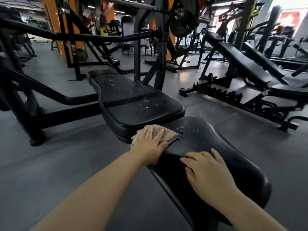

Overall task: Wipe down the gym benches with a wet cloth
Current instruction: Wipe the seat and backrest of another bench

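A black padded gym bench runs away from me in two parts: the near seat pad (221, 147) and the longer back pad (130, 97) beyond it. Water droplets dot both pads. A folded pinkish-beige cloth (168, 133) lies at the seat pad's far left corner. My left hand (149, 144) presses flat on the cloth with fingers spread. My right hand (208, 170) rests flat on the seat pad nearer to me, fingers straight, holding nothing.
The bench's black press frame (70, 99) stands to the left and behind, with a loaded barbell plate (182, 15) overhead. An adjustable incline bench (240, 64) stands to the right. Grey rubber floor (58, 164) surrounds the bench. More machines fill the background.
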Tool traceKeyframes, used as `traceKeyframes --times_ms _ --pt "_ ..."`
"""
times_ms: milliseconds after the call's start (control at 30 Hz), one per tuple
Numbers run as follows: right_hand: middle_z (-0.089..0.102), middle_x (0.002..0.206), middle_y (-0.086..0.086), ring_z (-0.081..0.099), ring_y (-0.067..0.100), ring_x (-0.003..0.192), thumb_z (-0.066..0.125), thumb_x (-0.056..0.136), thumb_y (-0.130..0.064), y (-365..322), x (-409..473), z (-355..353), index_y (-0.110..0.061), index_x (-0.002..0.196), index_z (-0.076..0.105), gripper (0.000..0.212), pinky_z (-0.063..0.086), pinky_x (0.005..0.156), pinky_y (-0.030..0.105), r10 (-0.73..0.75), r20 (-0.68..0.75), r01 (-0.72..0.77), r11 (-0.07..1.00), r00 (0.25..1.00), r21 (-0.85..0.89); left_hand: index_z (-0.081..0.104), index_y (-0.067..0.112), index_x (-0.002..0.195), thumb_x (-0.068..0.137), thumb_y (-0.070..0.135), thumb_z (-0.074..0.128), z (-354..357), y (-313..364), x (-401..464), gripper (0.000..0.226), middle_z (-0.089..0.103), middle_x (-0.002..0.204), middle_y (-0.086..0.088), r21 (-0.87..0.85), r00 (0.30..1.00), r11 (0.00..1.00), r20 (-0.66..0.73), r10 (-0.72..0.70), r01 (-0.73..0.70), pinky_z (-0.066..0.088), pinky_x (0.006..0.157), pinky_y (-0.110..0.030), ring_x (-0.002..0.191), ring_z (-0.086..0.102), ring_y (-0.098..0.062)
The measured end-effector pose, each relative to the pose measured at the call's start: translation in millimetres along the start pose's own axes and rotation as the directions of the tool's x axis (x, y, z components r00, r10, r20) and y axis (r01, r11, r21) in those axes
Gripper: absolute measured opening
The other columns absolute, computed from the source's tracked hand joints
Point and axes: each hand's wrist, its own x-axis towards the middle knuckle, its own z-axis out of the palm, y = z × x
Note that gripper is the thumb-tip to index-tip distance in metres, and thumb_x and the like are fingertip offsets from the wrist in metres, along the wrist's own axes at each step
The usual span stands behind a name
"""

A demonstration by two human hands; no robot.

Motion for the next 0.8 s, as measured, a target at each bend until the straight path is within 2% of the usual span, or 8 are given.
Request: traceKeyframes --times_ms 67,133,200,333,467,533,700,800 --pt "0.069 0.088 -0.017 0.068 0.011 0.080 0.080 0.063 -0.030 -3 0 1 -0.035 0.085 0.074 0.023 0.051 0.085 0.048 0.012 -0.007 -0.012 1.000 1.000 -0.005 0.010 0.034 0.150 0.097 0.053 0.027 -6 -5 29 0.059 0.005 0.158 -0.005 0.015 0.991 0.992 0.045 0.128 -0.129 0.011 0.117 -0.041 0.143 0.011 -0.028" --pt "0.069 0.087 -0.018 0.068 0.011 0.080 0.065 0.069 -0.035 -6 0 2 -0.037 0.083 0.074 0.016 0.051 0.085 0.048 0.039 -0.029 -0.039 0.999 0.999 0.003 0.013 0.033 0.150 0.097 0.049 0.031 -10 0 55 0.058 0.008 0.158 -0.003 -0.026 0.970 0.976 0.108 0.219 -0.218 0.013 0.116 -0.039 0.143 0.015 -0.024" --pt "0.068 0.087 -0.019 0.067 0.009 0.081 0.052 0.073 -0.038 -8 2 4 -0.039 0.082 0.074 0.024 0.050 0.087 0.048 0.083 -0.019 -0.082 0.996 0.996 0.030 0.015 0.034 0.149 0.098 0.048 0.033 -12 9 75 0.056 0.008 0.158 -0.001 -0.071 0.955 0.966 0.146 0.257 -0.249 0.015 0.116 -0.039 0.143 0.015 -0.024" --pt "0.068 0.088 -0.020 0.067 0.009 0.083 0.046 0.078 -0.040 -14 6 6 -0.039 0.082 0.074 0.029 0.047 0.092 0.050 0.210 -0.041 -0.208 0.977 0.977 0.044 0.016 0.038 0.149 0.097 0.050 0.034 -12 14 87 0.056 0.009 0.158 0.004 -0.133 0.943 0.951 0.148 0.298 -0.279 0.018 0.116 -0.041 0.142 0.020 -0.025" --pt "0.061 0.116 -0.022 0.053 0.008 0.112 0.045 0.092 -0.038 -26 6 0 -0.039 0.108 0.069 0.029 0.018 0.113 0.046 0.289 0.029 -0.290 0.953 0.957 0.090 0.012 0.041 0.148 0.097 0.049 0.034 -12 -9 64 0.056 0.006 0.159 0.004 -0.130 0.925 0.926 0.093 0.367 -0.355 0.019 0.115 -0.039 0.142 0.019 -0.024" --pt "0.052 0.128 -0.024 0.042 0.004 0.123 0.040 0.095 -0.041 -30 5 0 -0.041 0.120 0.061 0.032 0.005 0.117 0.041 0.314 0.056 -0.318 0.945 0.948 0.077 0.011 0.042 0.148 0.097 0.048 0.034 -11 -25 47 0.056 0.002 0.159 0.004 -0.136 0.917 0.916 0.083 0.391 -0.378 0.018 0.114 -0.036 0.142 0.016 -0.023" --pt "0.042 0.140 -0.019 0.033 0.008 0.132 0.034 0.098 -0.042 -46 13 2 -0.038 0.133 0.048 0.038 -0.002 0.117 0.043 0.378 0.058 -0.381 0.923 0.924 0.058 0.005 0.037 0.149 0.098 0.048 0.030 -15 -28 41 0.058 -0.012 0.158 -0.003 -0.044 0.893 0.905 0.149 0.425 -0.424 0.010 0.114 -0.033 0.143 0.007 -0.023" --pt "0.047 0.138 -0.011 0.040 0.016 0.130 0.035 0.098 -0.040 -50 23 12 -0.035 0.130 0.051 0.037 0.006 0.115 0.050 0.390 0.041 -0.390 0.921 0.920 -0.007 0.004 0.039 0.149 0.098 0.051 0.028 -14 -10 75 0.058 -0.010 0.159 -0.005 -0.072 0.876 0.897 0.196 0.441 -0.436 0.010 0.116 -0.039 0.144 0.007 -0.026"
